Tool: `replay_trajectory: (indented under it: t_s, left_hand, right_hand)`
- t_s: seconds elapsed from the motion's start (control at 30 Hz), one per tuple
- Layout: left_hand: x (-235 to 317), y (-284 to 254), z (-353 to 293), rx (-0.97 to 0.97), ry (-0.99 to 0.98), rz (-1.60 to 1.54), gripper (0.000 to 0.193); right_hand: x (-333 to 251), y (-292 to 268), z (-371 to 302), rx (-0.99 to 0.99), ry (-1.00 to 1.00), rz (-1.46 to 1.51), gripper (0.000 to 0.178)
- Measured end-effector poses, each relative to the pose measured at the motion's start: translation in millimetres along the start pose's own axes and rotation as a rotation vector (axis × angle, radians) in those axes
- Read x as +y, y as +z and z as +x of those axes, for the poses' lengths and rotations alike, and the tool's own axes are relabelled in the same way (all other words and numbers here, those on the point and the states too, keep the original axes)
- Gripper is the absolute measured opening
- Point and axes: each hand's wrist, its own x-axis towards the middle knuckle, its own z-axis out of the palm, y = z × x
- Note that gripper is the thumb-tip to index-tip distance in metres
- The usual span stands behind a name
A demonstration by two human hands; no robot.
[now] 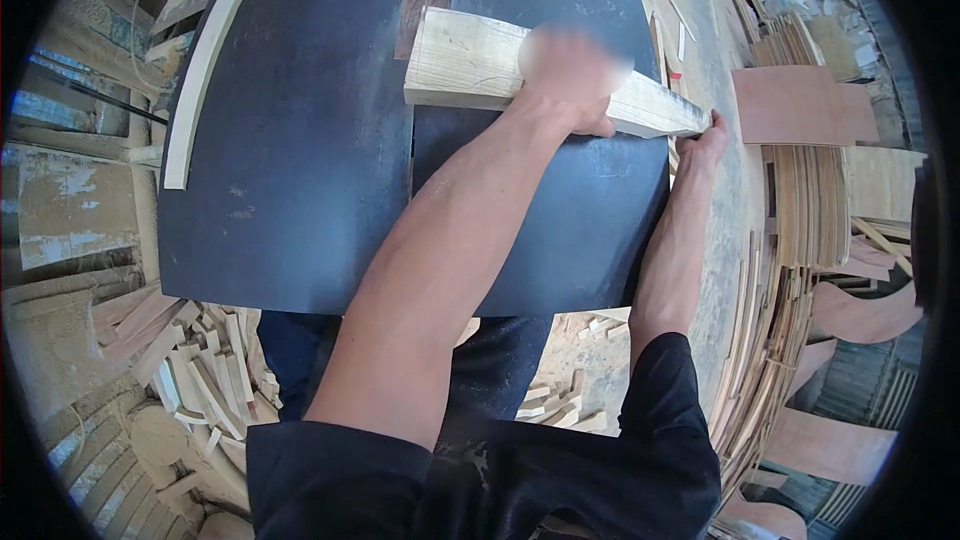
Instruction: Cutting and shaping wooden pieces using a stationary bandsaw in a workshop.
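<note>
A thick pale wooden board (455, 57) lies across the dark machine table (300, 140), its right end reaching past the table's right edge. My left hand (572, 70) is closed over the top of the board near its middle, with the thumb down along the near side. A blurred patch covers its knuckles and fingers. My right hand (708, 137) grips the board's right end from below and outside. Beside the board's left end, a brown inset piece (424, 15) and a narrow slot show in the tabletop.
A slim curved white strip (212, 70) lies along the table's left side. Offcuts (210, 370) are heaped on the floor at lower left, with more (555, 405) below the table. Stacked plywood sheets (810, 205) and long strips stand at right.
</note>
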Motion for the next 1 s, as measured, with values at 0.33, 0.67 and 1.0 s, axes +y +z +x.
replay_trajectory:
  t_s: [0.33, 0.67, 1.0]
  left_hand:
    - [-6, -1, 9, -0.011, -0.015, 0.006, 0.086]
    - [-6, -2, 22, -0.011, -0.048, 0.004, 0.087]
    - [-10, -6, 30, -0.020, -0.053, -0.011, 0.086]
  right_hand:
    - [6, 16, 10, 0.014, 0.012, -0.028, 0.026]
    - [5, 24, 41, -0.062, 0.017, -0.030, 0.029]
    - [5, 37, 45, -0.048, 0.033, -0.047, 0.033]
